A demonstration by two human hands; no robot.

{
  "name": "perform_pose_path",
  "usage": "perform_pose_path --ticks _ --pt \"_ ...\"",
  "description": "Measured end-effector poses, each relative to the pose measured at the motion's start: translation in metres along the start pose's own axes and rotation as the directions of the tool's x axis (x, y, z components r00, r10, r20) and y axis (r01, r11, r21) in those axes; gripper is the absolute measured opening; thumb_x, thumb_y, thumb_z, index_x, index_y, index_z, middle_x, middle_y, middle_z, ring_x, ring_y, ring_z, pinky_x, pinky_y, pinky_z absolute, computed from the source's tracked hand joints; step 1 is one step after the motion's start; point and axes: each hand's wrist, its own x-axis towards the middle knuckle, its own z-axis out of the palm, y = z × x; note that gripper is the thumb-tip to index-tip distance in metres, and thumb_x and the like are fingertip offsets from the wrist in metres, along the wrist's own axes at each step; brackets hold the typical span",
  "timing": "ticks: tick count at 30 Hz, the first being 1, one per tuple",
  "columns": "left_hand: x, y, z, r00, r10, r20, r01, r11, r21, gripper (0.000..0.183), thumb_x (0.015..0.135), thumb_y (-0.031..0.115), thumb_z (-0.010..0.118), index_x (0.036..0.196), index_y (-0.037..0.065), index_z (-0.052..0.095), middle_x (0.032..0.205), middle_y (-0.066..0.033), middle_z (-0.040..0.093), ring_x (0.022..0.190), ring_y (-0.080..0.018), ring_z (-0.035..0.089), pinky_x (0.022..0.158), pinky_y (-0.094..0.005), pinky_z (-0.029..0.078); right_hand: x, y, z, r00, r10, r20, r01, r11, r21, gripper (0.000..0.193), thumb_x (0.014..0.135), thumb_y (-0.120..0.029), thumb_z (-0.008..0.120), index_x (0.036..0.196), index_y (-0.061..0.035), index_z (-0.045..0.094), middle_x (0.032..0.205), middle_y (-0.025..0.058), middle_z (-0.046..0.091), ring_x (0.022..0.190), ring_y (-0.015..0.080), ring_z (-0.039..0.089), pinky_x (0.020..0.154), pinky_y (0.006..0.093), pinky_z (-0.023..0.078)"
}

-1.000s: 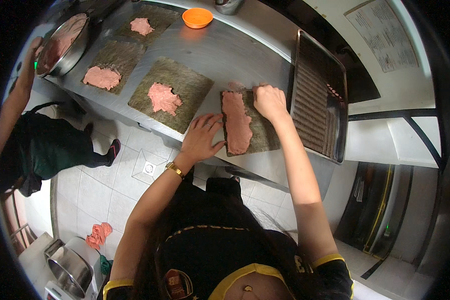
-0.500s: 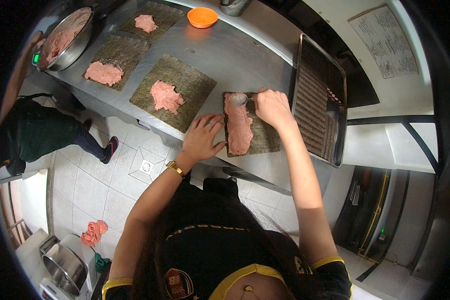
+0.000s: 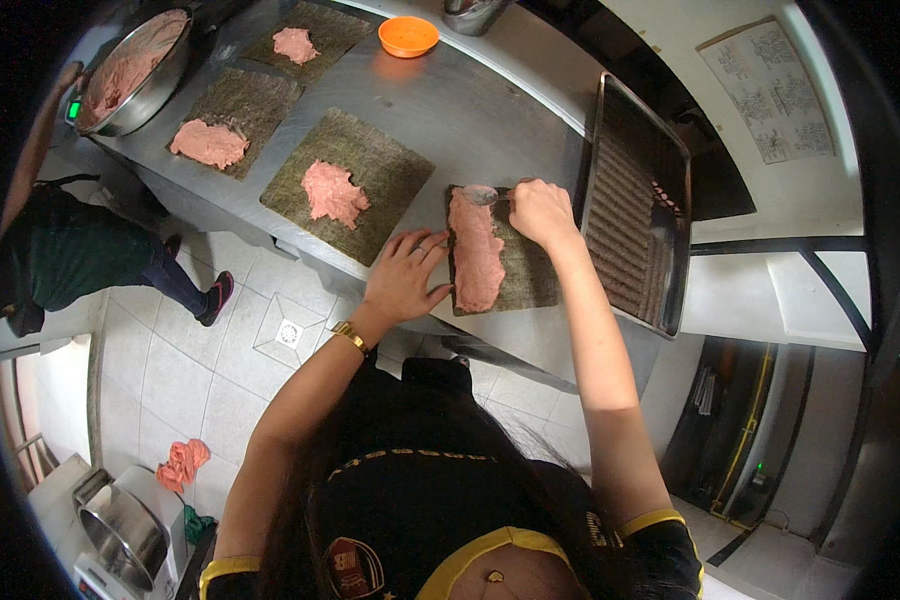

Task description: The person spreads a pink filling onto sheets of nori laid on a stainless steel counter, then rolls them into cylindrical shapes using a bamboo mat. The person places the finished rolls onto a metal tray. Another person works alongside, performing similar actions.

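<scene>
In my right hand (image 3: 540,212) is a metal spoon (image 3: 480,195), its bowl resting on the far end of a long strip of pink ground meat paste (image 3: 477,255). That strip covers the left part of a dark green nori sheet (image 3: 528,270) lying on the steel table. My left hand (image 3: 407,273) lies with fingers spread by the sheet's left edge, holding nothing. Left of it, a second nori sheet (image 3: 385,170) carries an uneven lump of the same paste (image 3: 333,194).
Further left lie more nori sheets (image 3: 260,95) topped with paste. A steel bowl of paste (image 3: 135,75) stands at the far left beside a co-worker (image 3: 80,245). An orange dish (image 3: 408,37) sits at the back. A ridged metal tray (image 3: 635,210) is at the right.
The spoon has stayed at the strip's far end, its bowl shifting and tilting slightly. My left hand is nearly unmoved. The whole view has shifted a little.
</scene>
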Motion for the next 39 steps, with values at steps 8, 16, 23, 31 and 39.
perform_pose_path --ticks 8,16,23,31,39 --pt "0.000 -0.001 0.003 1.000 0.002 0.011 -0.002 1.000 0.008 0.054 0.081 0.042 0.063 0.120 0.007 0.053 0.136 -0.0073 0.048 0.128 -0.0270 0.040 0.108 -0.0443 0.030 -0.004 0.013 -0.016 0.998 0.055 -0.024 -0.056 0.997 -0.052 0.020 0.071 -0.011 0.061 0.085 -0.0039 0.073 0.087 0.0218 0.068 0.084 0.0377 0.067 0.076 0.0447 0.054" --pt "-0.001 -0.002 0.002 0.999 -0.011 0.032 0.011 1.000 0.006 0.055 0.081 0.042 0.063 0.122 0.007 0.053 0.136 -0.0074 0.048 0.129 -0.0275 0.039 0.108 -0.0446 0.030 -0.005 -0.003 0.001 0.983 -0.119 -0.142 0.122 0.992 0.015 0.017 0.068 -0.011 0.064 0.079 0.0016 0.069 0.085 0.0226 0.068 0.080 0.0391 0.068 0.072 0.0466 0.054" --pt "-0.001 -0.002 0.003 1.000 0.006 0.001 -0.006 0.999 -0.035 0.054 0.081 0.042 0.063 0.120 0.007 0.053 0.136 -0.0075 0.048 0.128 -0.0282 0.040 0.108 -0.0451 0.030 -0.011 0.016 0.017 0.996 -0.007 -0.085 0.010 0.999 0.031 0.015 0.069 -0.011 0.065 0.079 -0.0015 0.070 0.085 0.0217 0.068 0.084 0.0375 0.068 0.075 0.0456 0.054" --pt "-0.002 -0.002 0.003 1.000 -0.002 0.000 0.002 1.000 -0.028 0.052 0.081 0.041 0.063 0.118 0.007 0.053 0.135 -0.0079 0.048 0.127 -0.0290 0.040 0.107 -0.0458 0.031 -0.017 0.011 -0.007 0.996 -0.024 -0.088 0.021 0.999 -0.032 0.014 0.069 -0.010 0.065 0.078 -0.0015 0.071 0.085 0.0211 0.069 0.083 0.0366 0.068 0.073 0.0449 0.054" --pt "-0.001 -0.001 0.001 1.000 0.009 -0.003 -0.010 0.999 -0.035 0.053 0.081 0.041 0.063 0.119 0.006 0.052 0.135 -0.0089 0.048 0.127 -0.0289 0.040 0.107 -0.0456 0.031 -0.005 -0.004 0.009 0.962 -0.178 -0.207 0.178 0.984 -0.018 0.012 0.068 -0.007 0.062 0.074 0.0000 0.070 0.081 0.0198 0.068 0.078 0.0359 0.068 0.069 0.0435 0.054"
